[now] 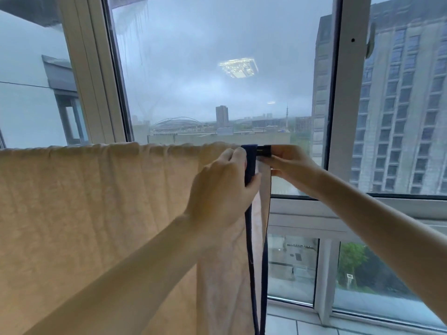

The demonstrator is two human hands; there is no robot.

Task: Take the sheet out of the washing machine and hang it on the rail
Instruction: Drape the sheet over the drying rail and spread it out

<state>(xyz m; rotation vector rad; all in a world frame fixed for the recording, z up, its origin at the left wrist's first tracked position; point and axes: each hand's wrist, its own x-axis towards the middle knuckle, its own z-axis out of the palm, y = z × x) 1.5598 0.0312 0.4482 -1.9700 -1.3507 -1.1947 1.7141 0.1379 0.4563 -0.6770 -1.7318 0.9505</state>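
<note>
Both raised, left hand [225,187] pinches sheet [96,201], right hand [289,164] grips rail [264,151].

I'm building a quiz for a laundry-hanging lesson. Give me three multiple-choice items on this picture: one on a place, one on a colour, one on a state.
1. Where does the sheet lie?
A. over the rail
B. on the floor
C. in a basket

2. What colour is the sheet's edge strip?
A. red
B. dark blue
C. green

3. What is the left hand doing?
A. hanging idle
B. holding a peg
C. gripping the edge strip

Answers:
1 A: the sheet drapes over the rail, hanging down on both sides.
2 B: the strip beside the rail's black end is dark blue.
3 C: its fingers curl round the strip, while the right hand holds the rail's end.
</note>
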